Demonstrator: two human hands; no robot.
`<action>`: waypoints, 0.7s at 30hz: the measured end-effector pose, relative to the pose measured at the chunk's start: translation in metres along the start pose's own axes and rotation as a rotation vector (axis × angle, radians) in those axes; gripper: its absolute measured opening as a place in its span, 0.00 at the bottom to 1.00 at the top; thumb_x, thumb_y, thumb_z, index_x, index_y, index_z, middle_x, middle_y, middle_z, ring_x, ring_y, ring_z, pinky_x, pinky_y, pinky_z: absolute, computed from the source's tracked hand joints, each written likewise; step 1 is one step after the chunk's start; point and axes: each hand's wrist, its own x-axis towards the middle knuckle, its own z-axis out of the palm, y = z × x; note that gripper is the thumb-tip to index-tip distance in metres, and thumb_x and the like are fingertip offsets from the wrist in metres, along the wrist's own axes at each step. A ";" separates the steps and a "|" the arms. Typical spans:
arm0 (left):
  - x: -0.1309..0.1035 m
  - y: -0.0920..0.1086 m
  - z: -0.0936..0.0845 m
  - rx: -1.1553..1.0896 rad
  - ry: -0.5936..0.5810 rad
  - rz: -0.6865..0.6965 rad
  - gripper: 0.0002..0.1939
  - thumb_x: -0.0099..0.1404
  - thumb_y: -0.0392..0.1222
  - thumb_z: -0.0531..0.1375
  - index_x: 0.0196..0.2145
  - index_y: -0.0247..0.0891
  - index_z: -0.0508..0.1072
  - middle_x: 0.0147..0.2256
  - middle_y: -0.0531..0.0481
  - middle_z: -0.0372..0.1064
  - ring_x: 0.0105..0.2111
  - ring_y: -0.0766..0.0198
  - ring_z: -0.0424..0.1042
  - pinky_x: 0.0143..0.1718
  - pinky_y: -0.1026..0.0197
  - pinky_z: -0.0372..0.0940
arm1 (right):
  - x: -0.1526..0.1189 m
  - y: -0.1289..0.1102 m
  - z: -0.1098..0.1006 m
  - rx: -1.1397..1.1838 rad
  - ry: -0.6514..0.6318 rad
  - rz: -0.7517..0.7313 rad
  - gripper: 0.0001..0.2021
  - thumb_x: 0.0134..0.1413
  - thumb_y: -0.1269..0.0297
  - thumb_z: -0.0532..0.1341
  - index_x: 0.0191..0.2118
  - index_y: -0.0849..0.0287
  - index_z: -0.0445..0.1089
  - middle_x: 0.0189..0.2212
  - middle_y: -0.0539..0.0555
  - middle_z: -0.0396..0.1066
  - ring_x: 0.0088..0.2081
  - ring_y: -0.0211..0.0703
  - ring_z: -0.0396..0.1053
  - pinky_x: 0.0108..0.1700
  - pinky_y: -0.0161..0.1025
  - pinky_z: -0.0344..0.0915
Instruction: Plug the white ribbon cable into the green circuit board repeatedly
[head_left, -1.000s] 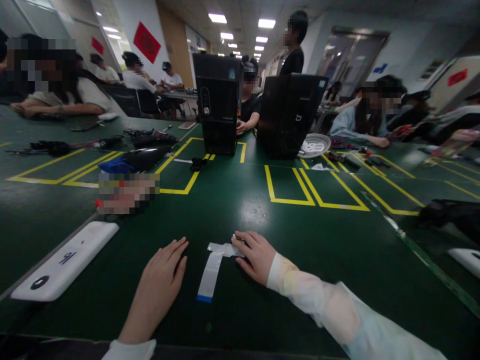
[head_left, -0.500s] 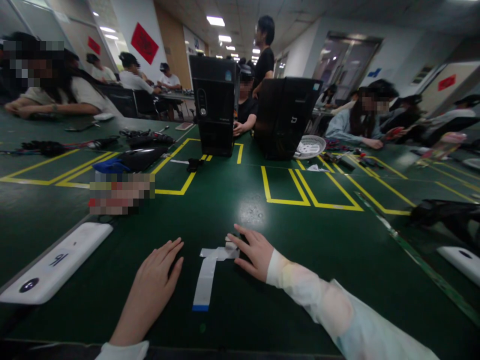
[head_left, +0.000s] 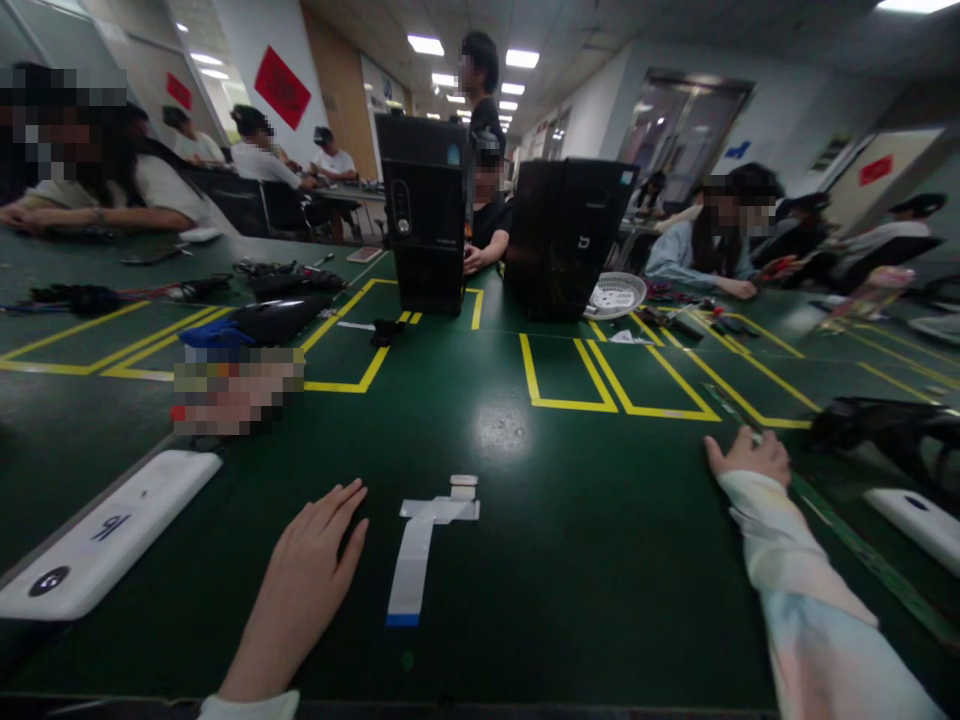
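A white flat ribbon cable (head_left: 411,570) with a blue end lies on the green table, bent at its top into a short crosswise piece. A small pale connector (head_left: 463,487) sits at that upper end. Left of the cable, my left hand (head_left: 311,550) rests on the table, fingers stretched out, holding nothing and not touching the cable. Far to the right, my right hand (head_left: 750,458) is over the worn green strip (head_left: 832,515) on the table. Its thumb is apart from the fingers, whose tips are partly hidden; I see nothing held.
Two black computer towers (head_left: 424,220) stand at the back, a person behind them. A white device (head_left: 112,530) lies at left, another white device (head_left: 919,525) at right. Yellow tape (head_left: 570,403) marks the table. A white basket (head_left: 616,294) is beside the right tower.
My right hand has left the connector end of the cable and moved far right to the green strip. The cable and my left hand stay in place. The standing person has shifted left.
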 end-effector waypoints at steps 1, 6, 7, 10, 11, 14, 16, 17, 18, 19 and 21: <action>0.000 0.000 0.000 -0.001 0.005 0.003 0.27 0.69 0.53 0.46 0.56 0.35 0.69 0.58 0.40 0.66 0.57 0.48 0.65 0.59 0.41 0.59 | 0.001 0.012 -0.002 -0.007 -0.019 0.040 0.39 0.58 0.48 0.48 0.61 0.84 0.56 0.59 0.90 0.48 0.59 0.79 0.50 0.48 0.66 0.54; 0.000 0.001 0.000 -0.003 0.016 0.011 0.27 0.69 0.53 0.46 0.56 0.36 0.69 0.58 0.40 0.66 0.57 0.49 0.66 0.59 0.41 0.59 | 0.005 0.033 -0.004 -0.042 -0.109 0.102 0.39 0.57 0.43 0.47 0.58 0.78 0.64 0.51 0.87 0.60 0.51 0.77 0.61 0.42 0.63 0.56; 0.000 0.001 0.000 -0.001 0.014 0.008 0.27 0.69 0.53 0.46 0.56 0.36 0.69 0.58 0.40 0.66 0.57 0.49 0.66 0.58 0.41 0.59 | 0.006 0.033 -0.002 -0.050 -0.114 0.101 0.39 0.56 0.43 0.47 0.58 0.77 0.64 0.51 0.86 0.61 0.51 0.77 0.61 0.42 0.63 0.56; 0.001 0.003 -0.002 0.009 -0.001 -0.005 0.26 0.69 0.53 0.46 0.56 0.37 0.69 0.57 0.41 0.67 0.57 0.49 0.66 0.58 0.41 0.60 | 0.009 0.034 0.001 -0.073 -0.113 0.093 0.39 0.56 0.42 0.48 0.56 0.76 0.66 0.50 0.86 0.61 0.50 0.75 0.62 0.41 0.62 0.56; 0.001 0.003 -0.003 0.010 -0.004 -0.006 0.26 0.69 0.52 0.46 0.56 0.37 0.69 0.57 0.41 0.67 0.57 0.49 0.66 0.58 0.41 0.60 | 0.009 0.034 0.001 -0.080 -0.110 0.091 0.38 0.56 0.42 0.48 0.55 0.76 0.67 0.49 0.86 0.62 0.49 0.75 0.63 0.40 0.61 0.57; 0.001 0.004 -0.003 0.008 -0.004 -0.008 0.27 0.69 0.52 0.46 0.57 0.36 0.68 0.58 0.40 0.66 0.57 0.49 0.65 0.58 0.42 0.59 | 0.010 0.036 0.003 -0.104 -0.094 0.076 0.38 0.56 0.42 0.47 0.52 0.75 0.70 0.46 0.85 0.64 0.46 0.72 0.65 0.37 0.59 0.58; 0.000 0.003 -0.003 0.006 -0.001 -0.012 0.26 0.69 0.52 0.46 0.57 0.37 0.68 0.58 0.41 0.66 0.57 0.49 0.65 0.58 0.42 0.59 | 0.011 0.038 0.003 -0.121 -0.083 0.060 0.38 0.56 0.41 0.45 0.49 0.74 0.72 0.44 0.84 0.65 0.44 0.72 0.65 0.35 0.58 0.58; 0.000 0.003 -0.002 0.005 -0.001 -0.013 0.26 0.69 0.52 0.46 0.57 0.37 0.68 0.58 0.41 0.66 0.57 0.49 0.65 0.58 0.42 0.59 | 0.011 0.040 0.004 -0.131 -0.078 0.051 0.38 0.56 0.41 0.45 0.49 0.74 0.72 0.44 0.83 0.65 0.44 0.72 0.65 0.35 0.58 0.58; 0.000 0.003 -0.002 0.004 -0.003 -0.012 0.26 0.69 0.53 0.46 0.57 0.37 0.68 0.58 0.41 0.66 0.58 0.49 0.65 0.58 0.42 0.59 | 0.012 0.041 0.004 -0.141 -0.073 0.042 0.38 0.55 0.41 0.45 0.48 0.74 0.73 0.44 0.83 0.66 0.43 0.72 0.65 0.34 0.58 0.58; 0.000 0.003 -0.002 0.003 -0.004 -0.009 0.26 0.69 0.53 0.47 0.57 0.37 0.68 0.58 0.41 0.65 0.58 0.49 0.65 0.58 0.41 0.59 | 0.013 0.043 0.005 -0.151 -0.066 0.032 0.38 0.56 0.41 0.45 0.48 0.73 0.73 0.44 0.83 0.66 0.43 0.72 0.66 0.33 0.58 0.58; 0.000 0.004 -0.002 0.005 -0.003 -0.006 0.26 0.69 0.52 0.46 0.57 0.36 0.68 0.58 0.40 0.65 0.58 0.49 0.65 0.59 0.42 0.59 | 0.014 0.046 0.005 -0.169 -0.046 0.005 0.37 0.56 0.43 0.44 0.47 0.74 0.74 0.43 0.83 0.66 0.42 0.73 0.66 0.31 0.58 0.58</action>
